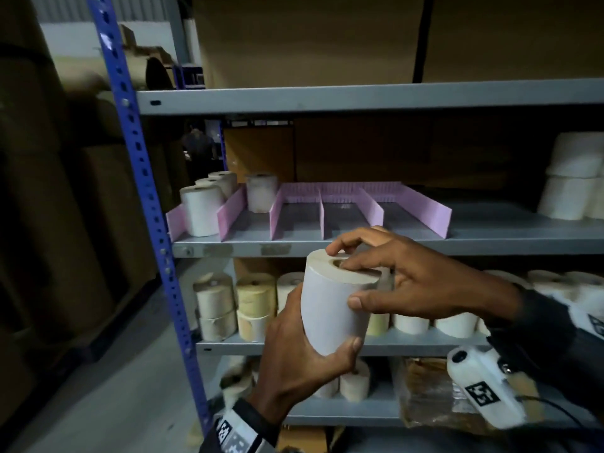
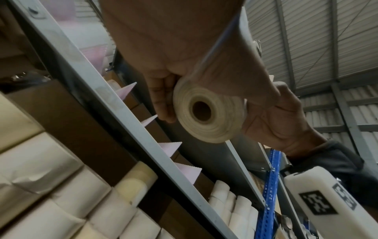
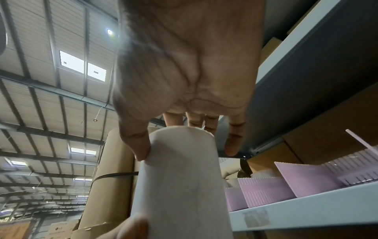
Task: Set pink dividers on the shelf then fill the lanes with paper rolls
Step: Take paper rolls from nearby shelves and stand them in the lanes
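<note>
At the lower centre of the head view the left hand (image 1: 294,364) wraps the bottom of a white paper roll (image 1: 336,308), thumb across its front, so this grip is closed on the roll. Just above, the right hand (image 1: 421,286) holds the same roll's top, fingertips on the end face by the core hole and thumb against the side; its grip is likewise closed on the roll. The roll stands nearly upright, tilted slightly, in front of the shelf (image 1: 359,245) edge. Behind it, across the middle of the frame, the pink dividers (image 1: 372,209) stand on the shelf, forming lanes. At middle left, the leftmost lane holds three rolls (image 1: 202,210) in a row, and the next lane holds one roll (image 1: 261,192) at its back. The other lanes show bare shelf.
</note>
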### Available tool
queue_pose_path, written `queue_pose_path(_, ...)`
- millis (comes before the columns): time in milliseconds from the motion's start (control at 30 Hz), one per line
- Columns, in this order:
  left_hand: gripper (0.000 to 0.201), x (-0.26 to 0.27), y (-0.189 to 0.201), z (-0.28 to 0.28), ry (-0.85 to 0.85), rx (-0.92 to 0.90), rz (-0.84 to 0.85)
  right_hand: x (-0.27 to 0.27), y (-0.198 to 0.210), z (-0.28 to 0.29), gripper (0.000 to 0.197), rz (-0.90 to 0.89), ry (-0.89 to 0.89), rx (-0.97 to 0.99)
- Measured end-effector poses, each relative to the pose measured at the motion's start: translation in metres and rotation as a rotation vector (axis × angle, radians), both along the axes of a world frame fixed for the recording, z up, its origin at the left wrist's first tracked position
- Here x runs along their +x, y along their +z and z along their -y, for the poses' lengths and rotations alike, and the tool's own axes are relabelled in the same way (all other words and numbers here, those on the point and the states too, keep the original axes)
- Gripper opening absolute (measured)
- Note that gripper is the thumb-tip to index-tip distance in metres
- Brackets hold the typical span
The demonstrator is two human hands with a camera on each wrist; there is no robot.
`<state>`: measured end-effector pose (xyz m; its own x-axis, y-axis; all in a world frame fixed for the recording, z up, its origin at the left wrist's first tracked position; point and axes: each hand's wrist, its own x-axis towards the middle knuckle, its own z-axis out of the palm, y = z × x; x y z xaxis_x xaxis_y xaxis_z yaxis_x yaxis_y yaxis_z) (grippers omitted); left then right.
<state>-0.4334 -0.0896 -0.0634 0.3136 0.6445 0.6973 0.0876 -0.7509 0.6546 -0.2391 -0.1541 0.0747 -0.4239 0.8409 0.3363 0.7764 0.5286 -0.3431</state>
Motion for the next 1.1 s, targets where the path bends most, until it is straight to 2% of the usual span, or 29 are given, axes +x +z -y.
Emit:
queue_pose_path(100, 0.077, -0.019, 0.003, -0.019, 0.010, 0.014, 0.010, -0.023, 0.001, -0.017, 0.039, -0.030, 0.013, 0.025)
queue_pose_path(233, 0.087, -0.028, -0.001, -0.039, 0.049, 0.017, 0.060, -0.044, 0.012, -0.043, 0.037, 0.007, -0.011, 0.079)
queue_pose_path(300, 0.090, -0.025, -0.006, -0.043, 0.137, 0.005, 0.082, -0.049, 0.017, -0.055, 0.036, 0.062, -0.034, 0.106)
queue_pose_path(400, 0.083, -0.017, -0.014, -0.047, 0.285, 0.063, 0.100, -0.052, 0.023, -0.079, 0.034, 0.122, -0.062, 0.112)
queue_pose_path(533, 0.073, -0.003, -0.027, -0.052, 0.364, 0.248, 0.008, -0.046, 0.024, -0.111, 0.034, 0.148, -0.072, 0.160)
queue_pose_path(667, 0.079, 0.016, -0.038, -0.066, 0.366, 0.359, -0.197, -0.031, 0.027, -0.142, 0.035, 0.168, -0.112, 0.179)
queue_pose_path(800, 0.084, 0.033, -0.033, -0.087, 0.402, 0.321, -0.344, -0.016, 0.028, -0.172, 0.039, 0.196, -0.124, 0.169)
queue_pose_path(1100, 0.086, 0.057, -0.033, -0.135, 0.455, 0.299, -0.374, 0.006, 0.033, -0.232, 0.035, 0.198, -0.165, 0.114)
